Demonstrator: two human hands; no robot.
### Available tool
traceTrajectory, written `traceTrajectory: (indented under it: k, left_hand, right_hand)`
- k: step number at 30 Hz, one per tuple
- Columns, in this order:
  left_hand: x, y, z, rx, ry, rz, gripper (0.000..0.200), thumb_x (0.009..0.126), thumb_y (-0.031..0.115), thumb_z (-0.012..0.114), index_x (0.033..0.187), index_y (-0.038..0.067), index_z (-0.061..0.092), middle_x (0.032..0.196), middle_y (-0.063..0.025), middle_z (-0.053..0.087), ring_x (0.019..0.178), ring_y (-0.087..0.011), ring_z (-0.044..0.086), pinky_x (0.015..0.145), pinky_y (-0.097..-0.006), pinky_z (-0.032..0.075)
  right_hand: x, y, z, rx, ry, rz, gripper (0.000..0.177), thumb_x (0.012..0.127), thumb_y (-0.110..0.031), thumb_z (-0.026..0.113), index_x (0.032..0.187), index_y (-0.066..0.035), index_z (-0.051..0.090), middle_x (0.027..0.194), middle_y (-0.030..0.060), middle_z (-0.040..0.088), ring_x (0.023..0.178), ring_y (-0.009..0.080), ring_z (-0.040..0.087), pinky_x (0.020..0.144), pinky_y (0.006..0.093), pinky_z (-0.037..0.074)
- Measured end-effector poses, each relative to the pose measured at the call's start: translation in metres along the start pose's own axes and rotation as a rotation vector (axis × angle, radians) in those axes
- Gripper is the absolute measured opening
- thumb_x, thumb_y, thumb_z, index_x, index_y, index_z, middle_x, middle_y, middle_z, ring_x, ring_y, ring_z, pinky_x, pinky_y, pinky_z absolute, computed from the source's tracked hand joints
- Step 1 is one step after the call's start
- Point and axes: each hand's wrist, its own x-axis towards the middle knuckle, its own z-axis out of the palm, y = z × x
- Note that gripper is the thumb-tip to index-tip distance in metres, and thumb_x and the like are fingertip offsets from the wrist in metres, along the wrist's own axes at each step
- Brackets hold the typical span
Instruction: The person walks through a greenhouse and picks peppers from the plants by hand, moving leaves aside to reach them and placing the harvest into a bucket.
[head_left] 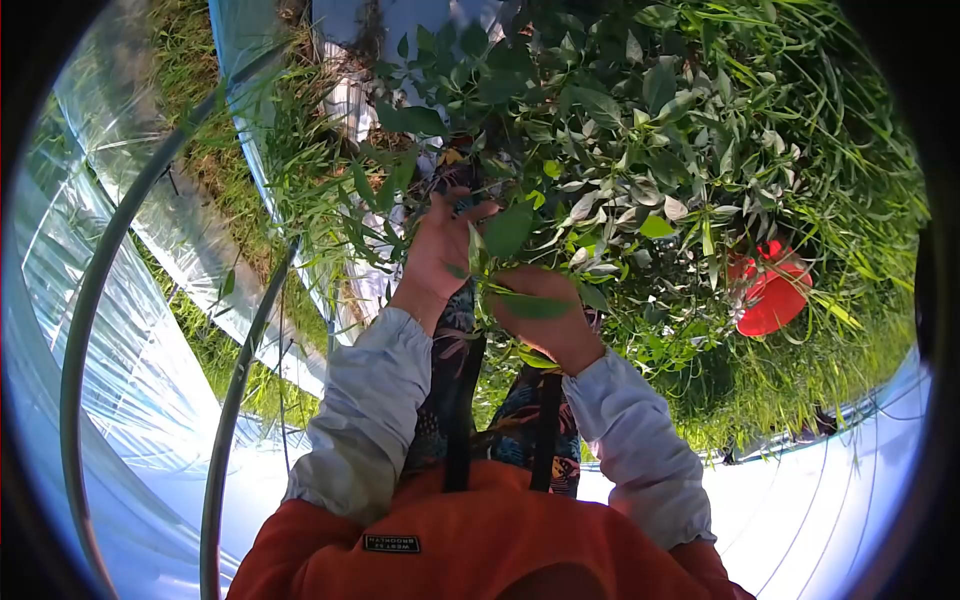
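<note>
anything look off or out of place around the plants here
The red object, perhaps a bucket, stands out: bright among grass and leaves, partly hidden, right of the right hand. I cannot tell whether it is tipped. Nothing is visibly spilled.

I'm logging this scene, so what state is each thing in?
Left hand: palm up, fingers parted.
Right hand: fingers curled inward, partly behind a leaf; its grip can't be told.
Leafy plants: in leaf, partly shaded.
Red object: partly covered by foliage; contents unclear.
Pale sleeves: wrinkled, covering the forearms.
Poles: curved.
Plastic sheeting: creased, see-through in places.
</note>
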Motion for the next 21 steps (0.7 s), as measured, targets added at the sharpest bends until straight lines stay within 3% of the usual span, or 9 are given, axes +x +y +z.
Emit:
traceTrajectory:
  k: [2, 5, 6, 8, 10, 13, 17, 19, 21]
  left_hand:
    - [0.001, 0.001, -0.007, -0.027, -0.009, 0.038, 0.043, 0.096, 0.050, 0.044, 0.122, 0.016, 0.047, 0.112, -0.0174, 0.062, 0.101, -0.0368, 0.061, 0.081, -0.0535, 0.052]
    - [-0.002, 0.007, -0.002, -0.028, 0.077, 0.110, 0.043, 0.096, 0.048, 0.047, 0.123, 0.015, 0.049, 0.112, -0.0155, 0.062, 0.098, -0.0351, 0.062, 0.078, -0.0516, 0.054]
    - [-0.003, 0.010, -0.001, 0.004, 0.052, 0.111, 0.042, 0.096, 0.047, 0.048, 0.123, 0.015, 0.050, 0.113, -0.0141, 0.063, 0.097, -0.0342, 0.063, 0.078, -0.0510, 0.054]
    - [-0.004, 0.011, 0.006, 0.031, 0.028, 0.115, 0.042, 0.096, 0.047, 0.048, 0.123, 0.014, 0.052, 0.114, -0.0128, 0.063, 0.096, -0.0331, 0.064, 0.077, -0.0500, 0.054]
    - [-0.006, 0.010, 0.017, 0.022, 0.029, 0.126, 0.043, 0.096, 0.047, 0.047, 0.124, 0.014, 0.051, 0.114, -0.0127, 0.062, 0.096, -0.0326, 0.063, 0.076, -0.0491, 0.055]
    - [-0.005, 0.013, 0.014, 0.021, -0.043, 0.107, 0.043, 0.097, 0.047, 0.045, 0.125, 0.014, 0.050, 0.116, -0.0134, 0.062, 0.093, -0.0326, 0.064, 0.075, -0.0479, 0.055]
    - [0.002, 0.016, -0.008, -0.090, -0.015, 0.064, 0.041, 0.098, 0.048, 0.042, 0.121, 0.017, 0.056, 0.116, -0.0143, 0.062, 0.096, -0.0300, 0.061, 0.076, -0.0483, 0.048]
    - [-0.001, 0.015, 0.004, -0.049, -0.016, 0.094, 0.041, 0.098, 0.047, 0.044, 0.117, 0.014, 0.059, 0.113, -0.0140, 0.064, 0.091, -0.0299, 0.063, 0.073, -0.0490, 0.051]
    - [-0.001, 0.016, 0.008, 0.060, 0.038, 0.142, 0.043, 0.098, 0.047, 0.044, 0.118, 0.013, 0.058, 0.113, -0.0133, 0.064, 0.090, -0.0300, 0.064, 0.072, -0.0493, 0.053]
  right_hand:
    - [-0.008, -0.015, -0.003, 0.083, -0.050, -0.154, 0.020, 0.076, -0.022, 0.068, 0.088, -0.008, 0.060, 0.078, 0.0107, 0.060, 0.076, 0.0340, 0.061, 0.064, 0.0392, 0.049]
    - [0.001, -0.025, -0.017, 0.229, -0.151, 0.017, 0.027, 0.075, -0.017, 0.069, 0.099, -0.007, 0.058, 0.084, 0.0132, 0.060, 0.078, 0.0348, 0.061, 0.067, 0.0390, 0.049]
    - [0.011, -0.007, -0.013, 0.387, 0.079, -0.016, 0.032, 0.076, -0.014, 0.069, 0.104, -0.005, 0.056, 0.092, 0.0138, 0.061, 0.078, 0.0313, 0.062, 0.068, 0.0374, 0.050]
    - [0.049, -0.001, -0.051, 1.018, 0.139, 0.316, 0.027, 0.079, -0.010, 0.066, 0.105, -0.004, 0.059, 0.093, 0.0071, 0.063, 0.079, 0.0176, 0.063, 0.071, 0.0324, 0.051]
    - [0.089, 0.021, -0.073, 1.208, 0.142, 0.544, 0.030, 0.078, -0.011, 0.066, 0.107, -0.005, 0.061, 0.090, 0.0063, 0.063, 0.080, 0.0153, 0.062, 0.074, 0.0299, 0.051]
    - [0.132, 0.079, -0.055, 0.611, 0.097, 0.554, 0.035, 0.082, -0.016, 0.063, 0.115, -0.004, 0.058, 0.077, 0.0029, 0.059, 0.064, 0.0110, 0.056, 0.059, 0.0272, 0.047]
    - [0.116, 0.109, -0.012, -0.047, 0.180, 0.257, 0.048, 0.079, -0.030, 0.070, 0.121, -0.011, 0.057, 0.087, 0.0112, 0.066, 0.074, 0.0248, 0.065, 0.068, 0.0388, 0.052]
    - [0.118, 0.083, -0.001, -0.289, 0.229, 0.317, 0.052, 0.078, -0.036, 0.071, 0.124, -0.016, 0.056, 0.096, 0.0148, 0.068, 0.084, 0.0315, 0.067, 0.075, 0.0435, 0.052]
    - [0.122, 0.077, 0.002, -0.285, 0.206, 0.412, 0.054, 0.077, -0.038, 0.071, 0.125, -0.018, 0.056, 0.105, 0.0160, 0.067, 0.093, 0.0347, 0.065, 0.078, 0.0452, 0.052]
